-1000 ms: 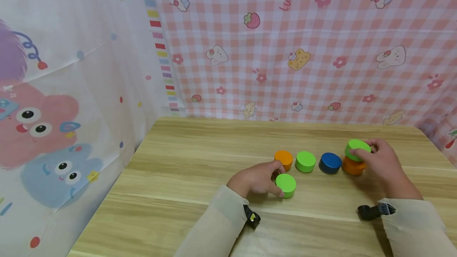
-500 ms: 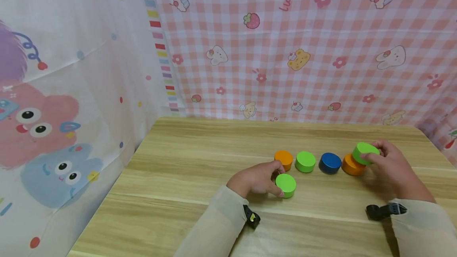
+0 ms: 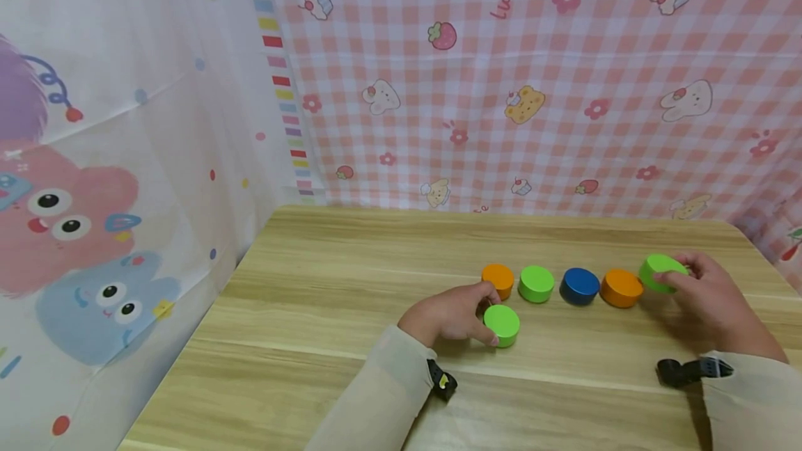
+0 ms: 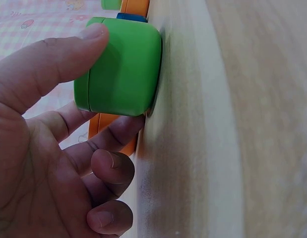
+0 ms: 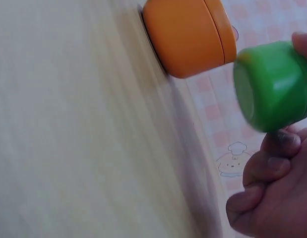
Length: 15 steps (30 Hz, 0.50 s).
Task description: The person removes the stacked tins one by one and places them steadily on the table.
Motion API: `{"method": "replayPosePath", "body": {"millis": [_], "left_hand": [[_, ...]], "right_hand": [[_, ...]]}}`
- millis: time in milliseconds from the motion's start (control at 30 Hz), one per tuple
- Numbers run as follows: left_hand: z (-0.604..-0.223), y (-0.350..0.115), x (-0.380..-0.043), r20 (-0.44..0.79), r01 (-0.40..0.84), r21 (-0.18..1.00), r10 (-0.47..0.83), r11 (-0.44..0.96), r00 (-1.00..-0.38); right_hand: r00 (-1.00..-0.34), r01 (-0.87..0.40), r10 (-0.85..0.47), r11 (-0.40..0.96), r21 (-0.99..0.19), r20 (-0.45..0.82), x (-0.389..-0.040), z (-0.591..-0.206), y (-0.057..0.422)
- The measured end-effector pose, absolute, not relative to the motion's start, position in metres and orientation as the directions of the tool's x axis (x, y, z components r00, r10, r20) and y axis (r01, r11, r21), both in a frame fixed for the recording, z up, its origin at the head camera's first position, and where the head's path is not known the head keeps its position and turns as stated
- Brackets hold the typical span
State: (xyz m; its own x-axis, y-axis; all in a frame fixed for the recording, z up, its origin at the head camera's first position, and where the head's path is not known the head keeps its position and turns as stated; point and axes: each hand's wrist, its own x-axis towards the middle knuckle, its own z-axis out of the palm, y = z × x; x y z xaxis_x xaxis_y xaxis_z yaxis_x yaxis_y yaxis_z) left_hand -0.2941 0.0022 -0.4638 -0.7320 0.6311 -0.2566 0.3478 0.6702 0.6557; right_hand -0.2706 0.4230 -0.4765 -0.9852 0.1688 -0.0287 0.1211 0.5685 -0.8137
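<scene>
My left hand (image 3: 447, 313) pinches a light green round lidded tin (image 3: 503, 326) between thumb and fingers. In the left wrist view, this green tin (image 4: 126, 69) stands upright on the tabletop, other fingers loosely curled below it. Further right, my right hand (image 3: 711, 298) grips a second green tin (image 3: 659, 273). The right wrist view has that tin (image 5: 272, 87) raised off the table and a bit tilted, beside an orange tin (image 5: 185, 37). That orange tin (image 3: 622, 288) ends a row with a blue tin (image 3: 579, 287), a third green tin (image 3: 536, 285) and another orange tin (image 3: 497, 280).
The wooden table (image 3: 326, 277) has its back edge against a pink checked cloth (image 3: 476, 89). A white cartoon-printed cloth (image 3: 175, 131) hangs on the left. Black straps with small devices sit on both sleeves (image 3: 382, 381).
My right hand has carried its green tin off from above the right-hand orange tin, moving right and lower. My left hand and its tin have stayed still.
</scene>
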Motion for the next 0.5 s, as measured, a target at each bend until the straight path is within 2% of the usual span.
{"method": "replayPosePath", "body": {"millis": [300,500], "left_hand": [[-0.4636,0.0018,-0.294,-0.26,0.341,0.659,0.628,0.671,-0.734],[-0.4634,0.0016,-0.2939,-0.262,0.336,0.661,0.626,0.671,-0.735]], "right_hand": [[-0.978,0.187,0.189,0.632,-0.752,-0.085,-0.2689,-0.4774,0.428],[-0.972,0.234,0.159,0.65,-0.723,-0.172,-0.2698,-0.4758,0.4292]]}}
